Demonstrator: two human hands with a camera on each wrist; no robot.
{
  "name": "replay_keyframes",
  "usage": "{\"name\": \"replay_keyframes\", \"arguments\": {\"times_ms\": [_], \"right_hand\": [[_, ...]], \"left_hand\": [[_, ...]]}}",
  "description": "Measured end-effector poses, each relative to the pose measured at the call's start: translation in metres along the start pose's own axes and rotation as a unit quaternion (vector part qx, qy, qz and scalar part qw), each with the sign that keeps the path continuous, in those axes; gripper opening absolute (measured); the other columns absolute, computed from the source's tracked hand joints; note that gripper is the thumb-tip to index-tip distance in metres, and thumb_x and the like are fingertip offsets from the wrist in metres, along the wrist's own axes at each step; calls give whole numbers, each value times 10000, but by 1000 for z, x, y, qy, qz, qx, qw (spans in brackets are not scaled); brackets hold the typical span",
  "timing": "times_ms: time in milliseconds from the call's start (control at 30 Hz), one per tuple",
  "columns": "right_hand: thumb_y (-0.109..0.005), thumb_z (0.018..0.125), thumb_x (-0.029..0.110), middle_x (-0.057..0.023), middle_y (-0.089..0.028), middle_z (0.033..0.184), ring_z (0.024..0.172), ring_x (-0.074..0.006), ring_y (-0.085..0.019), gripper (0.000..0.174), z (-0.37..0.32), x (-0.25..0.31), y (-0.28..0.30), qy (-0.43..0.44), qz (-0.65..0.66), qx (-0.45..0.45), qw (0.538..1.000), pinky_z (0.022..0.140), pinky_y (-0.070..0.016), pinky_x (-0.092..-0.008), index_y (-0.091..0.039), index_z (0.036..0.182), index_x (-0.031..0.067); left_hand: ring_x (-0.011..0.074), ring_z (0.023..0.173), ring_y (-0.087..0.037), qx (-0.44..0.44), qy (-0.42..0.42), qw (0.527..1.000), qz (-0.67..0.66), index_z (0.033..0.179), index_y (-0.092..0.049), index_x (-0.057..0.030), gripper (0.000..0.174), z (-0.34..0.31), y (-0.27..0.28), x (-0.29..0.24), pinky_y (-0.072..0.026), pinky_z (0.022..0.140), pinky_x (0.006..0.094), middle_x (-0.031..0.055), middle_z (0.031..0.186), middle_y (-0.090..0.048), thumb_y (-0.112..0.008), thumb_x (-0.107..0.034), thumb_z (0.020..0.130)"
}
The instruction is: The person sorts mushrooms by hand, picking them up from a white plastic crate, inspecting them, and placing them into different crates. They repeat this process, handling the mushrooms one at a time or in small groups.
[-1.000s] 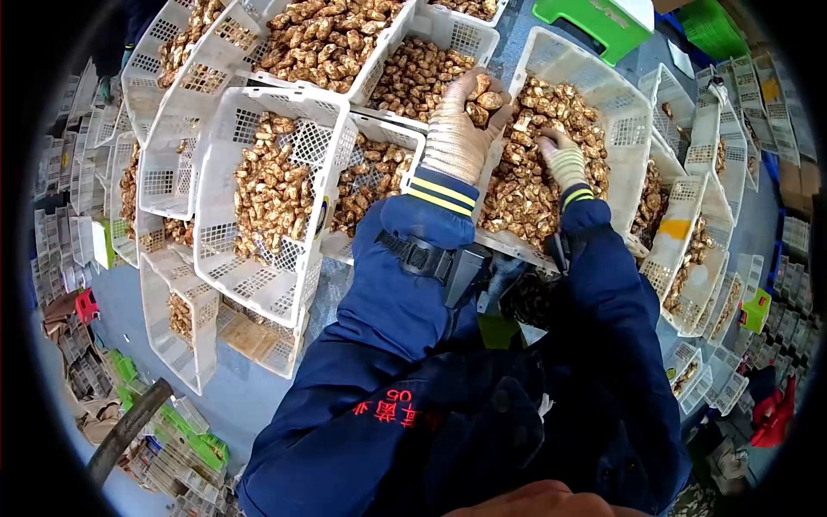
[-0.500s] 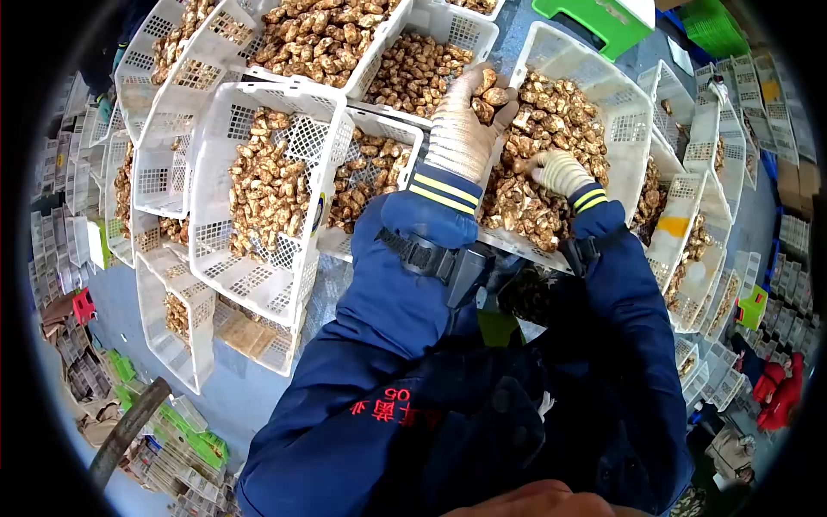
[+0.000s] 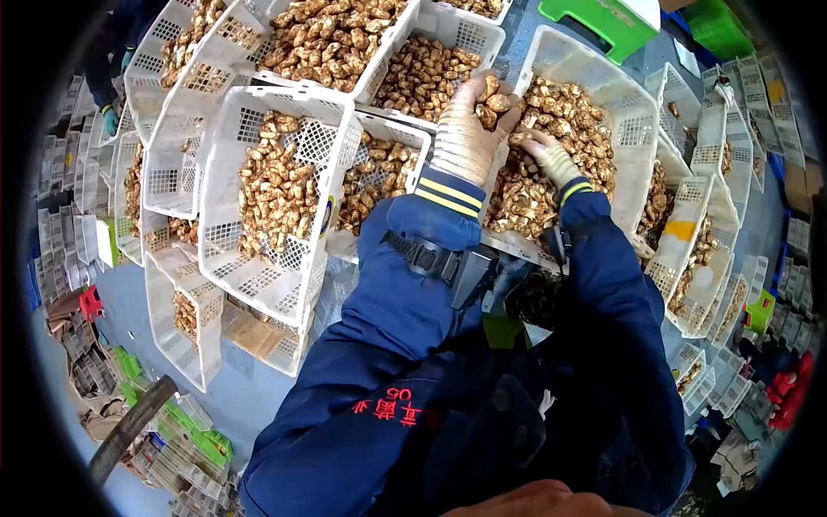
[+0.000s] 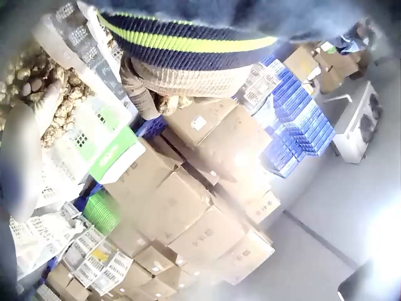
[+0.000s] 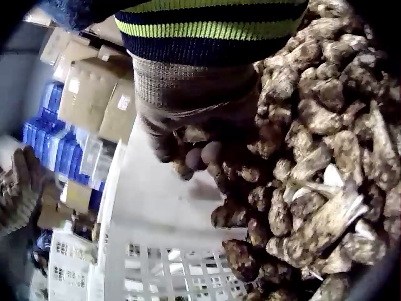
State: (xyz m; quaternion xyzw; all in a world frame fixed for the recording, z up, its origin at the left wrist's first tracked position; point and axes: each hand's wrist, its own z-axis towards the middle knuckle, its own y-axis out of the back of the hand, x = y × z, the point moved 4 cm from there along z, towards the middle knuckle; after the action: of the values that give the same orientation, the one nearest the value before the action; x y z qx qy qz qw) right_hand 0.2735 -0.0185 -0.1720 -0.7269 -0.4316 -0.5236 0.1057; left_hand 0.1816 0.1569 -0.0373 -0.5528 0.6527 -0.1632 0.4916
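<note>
My gloved left hand (image 3: 469, 129) is palm up at the crate's left edge, its fingers curled round a few brown mushrooms (image 3: 493, 103). In the left wrist view those mushrooms (image 4: 170, 104) peek out below the glove. My gloved right hand (image 3: 548, 155) is over the white crate (image 3: 636, 129) of mushrooms (image 3: 564, 112), its fingertips close to the left hand. In the right wrist view its curled fingers (image 5: 211, 152) pinch a brown mushroom (image 5: 182, 170), partly hidden by the glove. Below them lies the heap of mushrooms (image 5: 326, 157), some with pale, split stems.
More white crates of mushrooms stand to the left (image 3: 276, 189), behind (image 3: 426, 77) and to the right (image 3: 689, 224). A green stool (image 3: 603, 26) stands beyond the main crate. Cardboard boxes (image 4: 207, 207) are stacked farther off. Another person's gloved hand (image 3: 110, 121) shows at upper left.
My right hand first lifts off the heap towards the right, then moves up and left to beside the left hand. The left hand stays nearly in place, still holding its mushrooms.
</note>
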Motion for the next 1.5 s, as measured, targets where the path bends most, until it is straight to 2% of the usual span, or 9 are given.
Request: {"name": "replay_keyframes", "arguments": {"times_ms": [167,300,333,467,867,1033,1200,1367,1500], "right_hand": [[-664,840,418,-72,-596,1077,912,-198,-600,507,-27,-21,11,-69,449,22,891,773,-513,-375,-576,1185,57],[-678,815,378,-100,-639,1020,891,-252,-616,495,0,-7,20,-92,93,-129,983,867,-494,-358,-598,1154,27],[-677,780,313,-165,-658,1048,947,-300,-625,526,28,-19,25,-25,-175,-142,974,895,-479,-350,-575,1214,33],[-665,751,262,-221,-624,1127,1072,-354,-590,620,61,3,1,-24,-335,-154,929,938,-471,-399,-490,1299,32],[-680,757,277,-211,-602,1171,1078,-362,-587,483,38,40,-14,-103,-379,-71,917,914,-479,-428,-584,1183,73],[-669,783,286,-166,-641,1071,845,-263,-641,509,7,6,0,-48,59,-139,987,729,-527,-345,-548,1209,35],[-678,813,345,-53,-638,1053,701,-114,-581,500,-64,7,38,-24,510,-114,852,538,-429,-207,-556,1217,78],[-682,805,424,-29,-634,1050,753,-164,-589,522,-81,-17,110,-34,308,-358,881,619,-444,-283,-600,1186,77],[-644,793,466,-174,-683,1016,991,-321,-635,601,-70,-45,160,-183,-292,-345,873,875,-477,-383,-586,1231,58]], "left_hand": [[208,892,-606,13,-14,1000,4,1117,-585,-54,295,-3,-4,1,-521,805,357,95,954,-605,-561,-266,914],[208,894,-604,15,-5,1000,7,1128,-578,-54,297,-2,-3,2,-522,798,360,96,957,-604,-554,-263,918],[209,894,-603,15,-3,1000,8,1130,-576,-55,296,0,-2,3,-523,796,360,97,957,-604,-553,-261,919],[212,900,-613,24,15,1000,-4,1126,-577,-69,271,4,0,9,-530,790,364,92,950,-612,-552,-239,916],[237,889,-639,31,22,999,3,1127,-564,-43,309,11,3,16,-585,726,350,104,960,-621,-574,-260,907],[232,881,-640,32,20,999,-5,1110,-567,-43,299,13,5,14,-580,716,342,97,948,-628,-578,-262,906],[225,854,-642,28,23,999,-4,1078,-581,-47,270,9,2,14,-577,703,339,89,927,-632,-573,-256,906],[229,848,-642,30,20,999,-6,1079,-581,-50,273,9,4,13,-577,700,334,94,925,-630,-571,-263,909],[226,850,-641,30,24,999,-2,1078,-580,-51,272,10,4,15,-578,695,330,99,930,-625,-571,-264,911]]}}
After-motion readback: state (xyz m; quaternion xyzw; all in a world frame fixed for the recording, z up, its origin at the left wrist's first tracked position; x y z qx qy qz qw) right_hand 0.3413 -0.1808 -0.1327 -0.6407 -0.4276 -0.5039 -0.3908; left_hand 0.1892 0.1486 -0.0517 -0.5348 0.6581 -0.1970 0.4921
